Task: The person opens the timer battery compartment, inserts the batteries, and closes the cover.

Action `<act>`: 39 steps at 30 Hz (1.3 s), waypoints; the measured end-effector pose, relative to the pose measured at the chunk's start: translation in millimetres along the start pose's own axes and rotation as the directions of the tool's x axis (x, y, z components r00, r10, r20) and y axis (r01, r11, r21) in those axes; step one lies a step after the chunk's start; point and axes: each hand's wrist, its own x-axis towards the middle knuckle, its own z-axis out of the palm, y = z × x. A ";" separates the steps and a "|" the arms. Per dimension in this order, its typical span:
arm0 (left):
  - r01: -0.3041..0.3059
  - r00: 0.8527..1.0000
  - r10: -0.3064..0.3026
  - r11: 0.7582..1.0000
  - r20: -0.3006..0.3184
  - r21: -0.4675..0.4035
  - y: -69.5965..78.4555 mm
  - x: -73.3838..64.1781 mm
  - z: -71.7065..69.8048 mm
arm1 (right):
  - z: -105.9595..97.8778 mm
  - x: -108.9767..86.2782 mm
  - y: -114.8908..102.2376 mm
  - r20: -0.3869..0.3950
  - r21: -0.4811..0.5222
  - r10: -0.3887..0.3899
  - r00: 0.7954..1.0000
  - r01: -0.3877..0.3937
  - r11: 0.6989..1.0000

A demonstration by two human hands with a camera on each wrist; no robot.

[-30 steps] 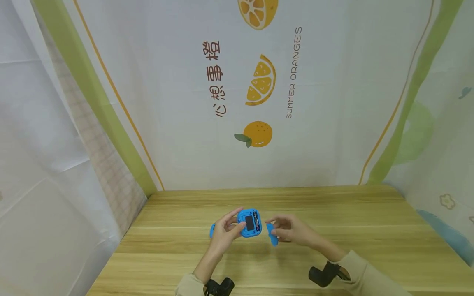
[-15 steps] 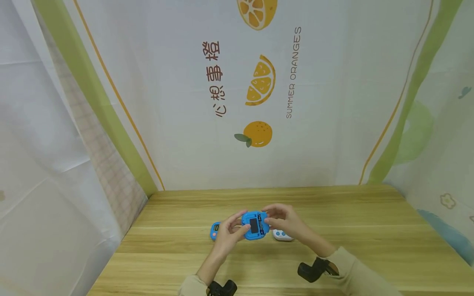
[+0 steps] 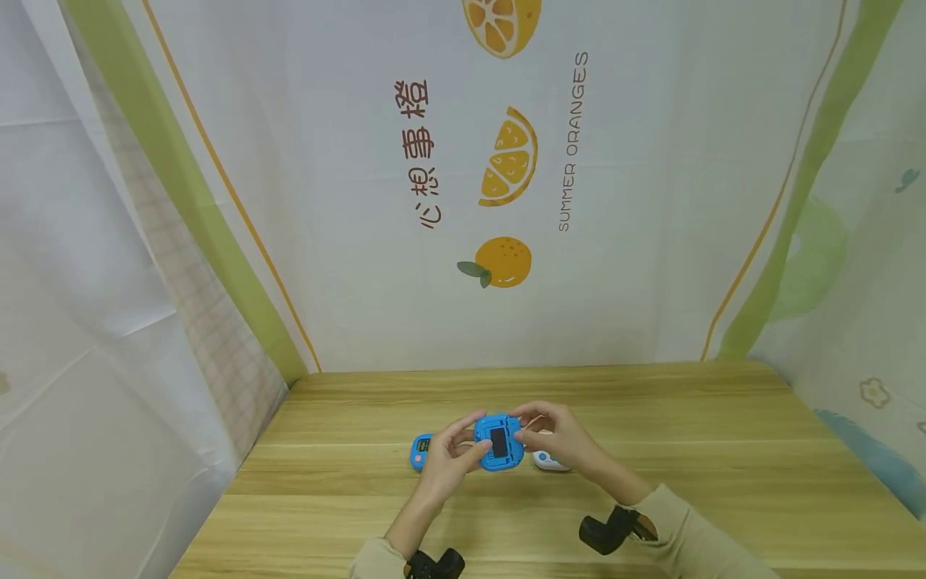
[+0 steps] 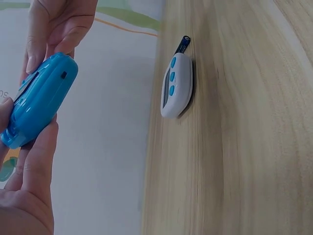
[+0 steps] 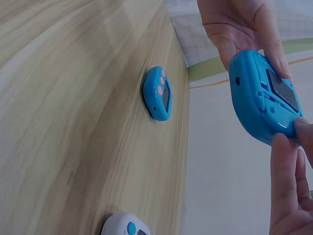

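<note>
A blue digital timer [image 3: 497, 455] is held up above the table, its back with a dark rectangle turned to the head camera. My left hand [image 3: 450, 457] grips its left side, thumb on the back and fingers behind. At the right edge, my right hand [image 3: 563, 434] pinches the blue battery cover [image 5: 279, 116], which lies over the battery slot; whether it sits fully flush cannot be told. In the left wrist view the timer [image 4: 46, 95] appears from its side, between both hands.
Left on the wooden table [image 3: 347, 498] lies another blue timer [image 5: 157, 94] with pink buttons. A white timer [image 4: 178, 87] with blue buttons rests behind my right hand, a battery [image 4: 183, 44] beside it. A printed curtain [image 3: 622, 265] hangs at the back.
My right hand has brought the battery cover leftward onto the timer's back, covering the battery that showed before. The left hand has shifted slightly right, and the white timer has come into view.
</note>
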 end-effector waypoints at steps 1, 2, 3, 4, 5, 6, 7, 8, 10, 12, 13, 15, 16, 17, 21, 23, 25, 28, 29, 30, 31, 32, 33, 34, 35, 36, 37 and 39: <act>-0.001 1.000 0.001 1.000 0.001 -0.003 -0.2 0.1 0.2 | -0.1 0.2 0.7 -0.001 0.002 0.003 1.000 -0.003 1.000; -0.003 1.000 0.003 1.000 0.002 -0.006 -0.6 0.2 0.3 | -0.2 0.4 2.1 -0.003 0.005 0.007 1.000 -0.007 1.000; -0.005 1.000 0.005 1.000 0.003 -0.005 -1.0 0.3 0.4 | -0.3 0.7 4.0 -0.004 0.010 0.010 1.000 -0.010 1.000; -0.008 1.000 0.008 1.000 0.004 -0.007 -1.3 0.3 0.5 | -0.4 1.2 7.0 -0.005 0.013 0.014 1.000 -0.014 1.000; -0.009 1.000 0.009 1.000 0.006 -0.006 -1.5 0.4 0.6 | -0.5 1.9 10.8 -0.006 0.020 0.019 1.000 -0.019 1.000; -0.010 1.000 0.010 1.000 0.006 -0.005 -1.7 0.5 0.7 | -0.6 2.5 14.9 -0.004 0.027 0.023 1.000 -0.023 0.999; -0.012 1.000 0.012 1.000 0.007 -0.003 -1.7 0.6 0.8 | -0.7 3.3 19.0 -0.001 0.030 0.026 1.000 -0.026 0.999; -0.013 1.000 0.013 1.000 0.008 -0.001 -1.7 0.8 0.9 | -0.9 3.9 23.1 0.002 0.033 0.031 1.000 -0.031 0.999; -0.015 1.000 0.015 1.000 0.008 0.000 -1.4 0.9 1.0 | -1.4 4.6 30.3 0.009 0.037 0.031 0.999 -0.031 0.999; -0.018 1.000 0.018 1.000 0.009 0.002 -0.9 1.0 0.9 | -1.6 5.2 34.4 0.015 0.039 0.029 0.999 -0.030 0.999; -0.019 1.000 0.019 1.000 0.009 0.003 -0.8 1.0 0.8 | -1.7 5.2 35.7 0.019 0.039 0.025 0.999 -0.026 0.999; -0.017 1.000 0.016 1.000 0.011 0.003 -0.6 0.9 0.4 | -2.2 4.8 37.2 0.032 0.048 0.022 0.999 -0.023 0.999; -0.015 1.000 0.015 1.000 0.011 0.006 -0.4 1.0 0.2 | -2.4 4.7 37.5 0.042 0.054 0.025 0.999 -0.027 0.998; -0.014 1.000 0.014 1.000 0.014 0.007 -0.3 0.9 0.1 | -2.8 4.5 38.0 0.053 0.055 0.034 0.998 -0.037 0.998; -0.010 1.000 0.010 1.000 0.025 0.013 -0.2 1.0 -0.5 | -5.1 2.8 38.8 0.123 0.088 0.099 0.987 -0.110 0.990; -0.011 0.999 0.011 1.000 0.036 0.015 -0.1 1.1 -0.7 | -6.2 2.5 39.7 0.159 0.105 0.132 0.978 -0.150 0.983; -0.011 0.999 0.010 1.000 0.046 0.015 -0.1 1.4 -1.0 | -6.9 2.6 40.4 0.189 0.129 0.154 0.970 -0.180 0.975; -0.010 0.998 0.009 1.000 0.060 0.009 0.1 1.1 -1.0 | -7.3 3.2 41.6 0.206 0.129 0.162 0.965 -0.191 0.973; -0.008 0.998 0.008 1.000 0.062 0.007 0.2 1.0 -0.9 | -7.4 3.5 42.0 0.209 0.125 0.162 0.964 -0.191 0.974; -0.008 0.998 0.008 1.000 0.063 0.003 0.1 0.8 -0.7 | -7.4 3.7 42.3 0.210 0.121 0.160 0.964 -0.188 0.975; -0.005 0.998 0.005 1.000 0.064 0.001 0.1 0.7 -0.3 | -7.5 3.7 42.7 0.212 0.114 0.154 0.965 -0.181 0.977; -0.002 0.998 0.002 1.000 0.065 0.000 0.0 0.7 0.1 | -7.8 3.6 43.2 0.213 0.107 0.147 0.966 -0.173 0.979; 0.000 0.998 0.000 1.000 0.067 -0.002 -0.2 0.8 0.5 | -8.2 3.4 43.5 0.216 0.104 0.140 0.966 -0.166 0.981; 0.003 0.998 -0.003 1.000 0.068 -0.002 -0.5 1.0 1.1 | -8.4 3.2 43.8 0.220 0.103 0.133 0.966 -0.158 0.982; 0.006 0.998 -0.005 1.000 0.070 -0.006 -0.9 1.2 1.7 | -8.7 3.0 43.9 0.223 0.104 0.121 0.967 -0.147 0.984; 0.007 0.997 -0.007 1.000 0.073 -0.008 -1.8 1.4 2.2 | -8.8 2.8 44.5 0.225 0.105 0.110 0.968 -0.136 0.985; 0.011 0.997 -0.010 1.000 0.075 -0.012 -2.7 1.7 2.8 | -8.8 2.3 44.7 0.222 0.105 0.100 0.970 -0.126 0.987; 0.014 0.997 -0.012 1.000 0.082 -0.024 -4.8 1.9 3.8 | -8.7 1.5 46.4 0.210 0.103 0.084 0.974 -0.107 0.989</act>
